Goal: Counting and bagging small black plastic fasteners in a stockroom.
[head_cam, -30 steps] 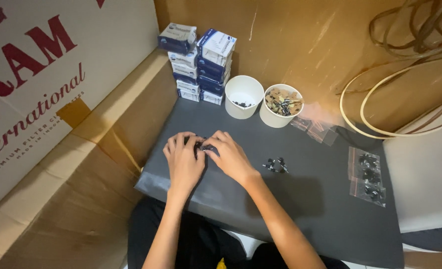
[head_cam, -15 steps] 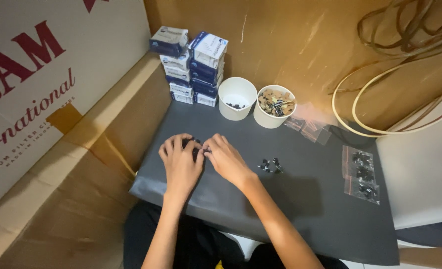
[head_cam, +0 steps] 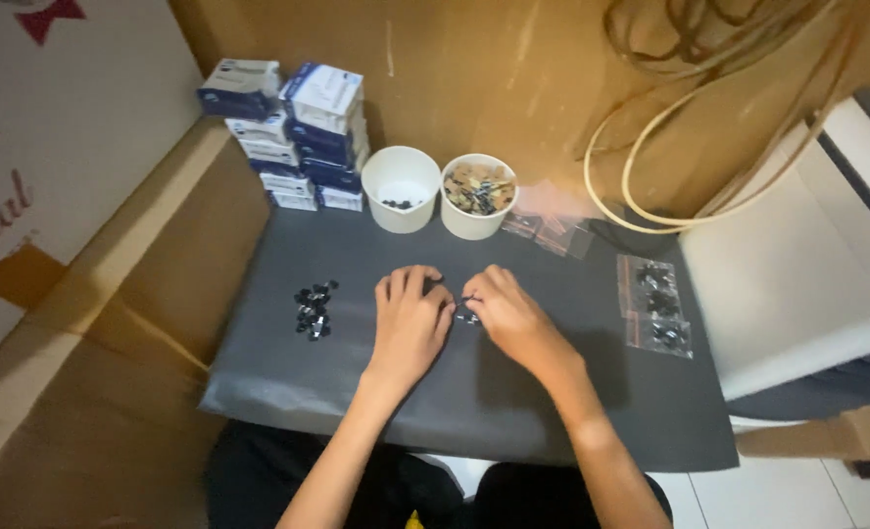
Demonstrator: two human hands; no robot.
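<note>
Small dark metal parts [head_cam: 467, 315] sat between the fingertips of the left hand [head_cam: 410, 318] and right hand [head_cam: 507, 312], near the middle of the dark grey surface [head_cam: 553, 411]. Too small to tell their shape. They lay partly on the surface, partly pinched.

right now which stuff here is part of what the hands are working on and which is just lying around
In hand: left hand, right hand, small dark parts, pile of dark parts, grey mat.
Lying about: stacked boxes, coiled hose, cardboard carton.
</note>
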